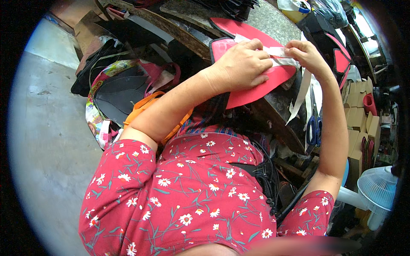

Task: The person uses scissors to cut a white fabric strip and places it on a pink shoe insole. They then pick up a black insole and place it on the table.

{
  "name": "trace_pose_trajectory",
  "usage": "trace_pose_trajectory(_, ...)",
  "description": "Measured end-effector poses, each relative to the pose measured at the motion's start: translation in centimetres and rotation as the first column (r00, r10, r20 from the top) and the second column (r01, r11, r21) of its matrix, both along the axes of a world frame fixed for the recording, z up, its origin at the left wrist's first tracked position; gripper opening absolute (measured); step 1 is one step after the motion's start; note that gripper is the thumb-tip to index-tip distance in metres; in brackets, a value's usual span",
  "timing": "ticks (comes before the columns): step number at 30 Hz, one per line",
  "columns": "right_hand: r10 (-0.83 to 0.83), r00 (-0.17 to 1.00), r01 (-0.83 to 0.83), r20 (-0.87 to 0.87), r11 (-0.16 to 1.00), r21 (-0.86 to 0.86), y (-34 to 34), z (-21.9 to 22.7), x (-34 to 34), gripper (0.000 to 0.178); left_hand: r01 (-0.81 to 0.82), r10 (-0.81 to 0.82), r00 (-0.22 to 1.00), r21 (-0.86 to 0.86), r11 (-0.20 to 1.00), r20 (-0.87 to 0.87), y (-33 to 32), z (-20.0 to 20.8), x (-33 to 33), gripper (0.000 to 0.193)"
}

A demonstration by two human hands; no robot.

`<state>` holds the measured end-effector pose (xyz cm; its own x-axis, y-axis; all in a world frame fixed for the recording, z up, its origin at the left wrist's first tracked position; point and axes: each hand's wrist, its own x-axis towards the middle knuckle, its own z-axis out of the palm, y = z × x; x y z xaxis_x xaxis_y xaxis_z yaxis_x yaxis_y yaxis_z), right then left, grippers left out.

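A red sheet piece with a pointed end and black-edged border lies on the workbench in front of me. White tape crosses it. My left hand rests on the red piece, fingers bent down over the tape; its fingertips partly hide the strip. To its right, my right hand pinches the tape between thumb and fingers. Loose pale strips dangle below the right hand. Beside my right forearm hang blue-handled scissors, blades upward.
A colourful bag with dark curved pieces stands at left. Stacked black pieces lie at the bench's far side. Black-edged red pieces, cardboard boxes and a fan are at right.
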<state>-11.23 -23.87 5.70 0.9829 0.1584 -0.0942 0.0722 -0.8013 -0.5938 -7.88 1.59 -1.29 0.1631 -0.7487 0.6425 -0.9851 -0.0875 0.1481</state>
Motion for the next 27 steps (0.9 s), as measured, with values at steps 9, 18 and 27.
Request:
trace_pose_trajectory(9,-0.183,0.965,0.216,-0.190,0.962,0.168,-1.1,-0.5,-1.1,0.021,0.072,-0.074,0.995,-0.035,0.997,-0.060,-0.5,0.5,-0.5,0.031)
trace_pose_trajectory(18,-0.136,0.979,0.160,-0.153,0.975,0.152,-0.4,-0.2,-1.6,0.023,0.018,-0.019,0.999,-0.029,0.999,-0.038,-0.6,1.1,-1.0,0.035)
trace_pose_trajectory(27,-0.163,0.985,0.162,-0.062,0.987,-0.019,-3.8,2.1,-2.4,0.029,-0.025,0.028,0.997,0.042,0.999,-0.076,-0.7,2.0,-1.9,0.038)
